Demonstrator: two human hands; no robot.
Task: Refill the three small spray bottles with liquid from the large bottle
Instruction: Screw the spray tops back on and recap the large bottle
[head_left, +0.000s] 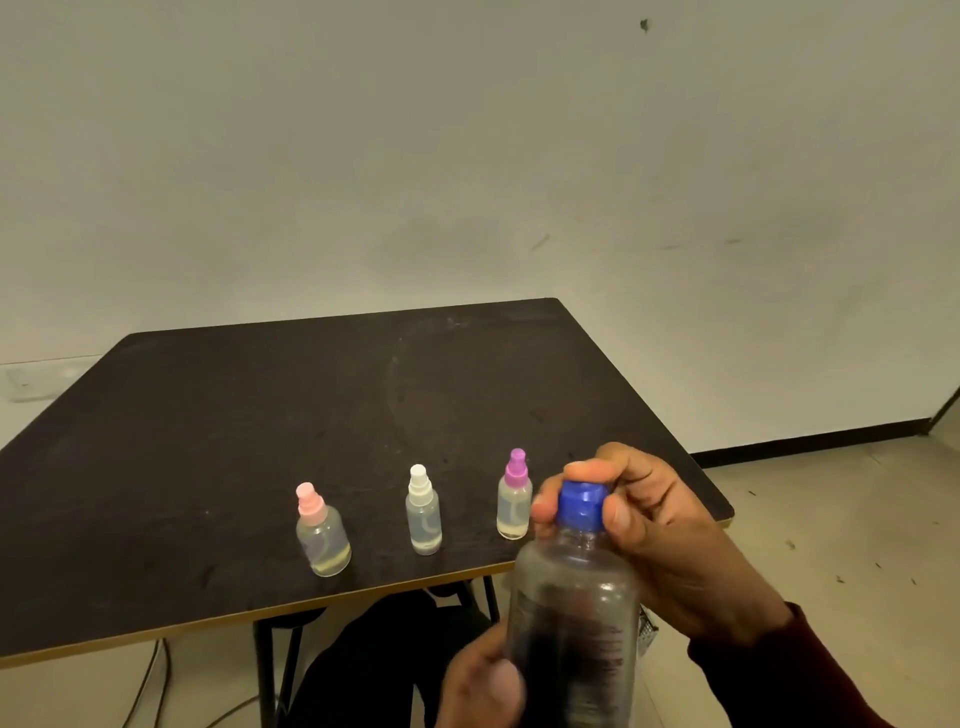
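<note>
Three small clear spray bottles stand upright in a row near the front edge of the dark table (311, 415): one with a pink top (322, 532), one with a white top (423, 512), one with a purple top (514, 496). All three have their spray tops on. In front of the table I hold the large clear bottle (574, 623) upright. My left hand (480, 680) grips its body low down. My right hand (660, 530) wraps its fingers around the bottle's blue cap (583, 505).
The table's front edge runs just behind the large bottle. Black table legs and a dark stool or bag show under the table (374, 654). Cables lie on the floor at lower left (150, 686). A plain wall stands behind.
</note>
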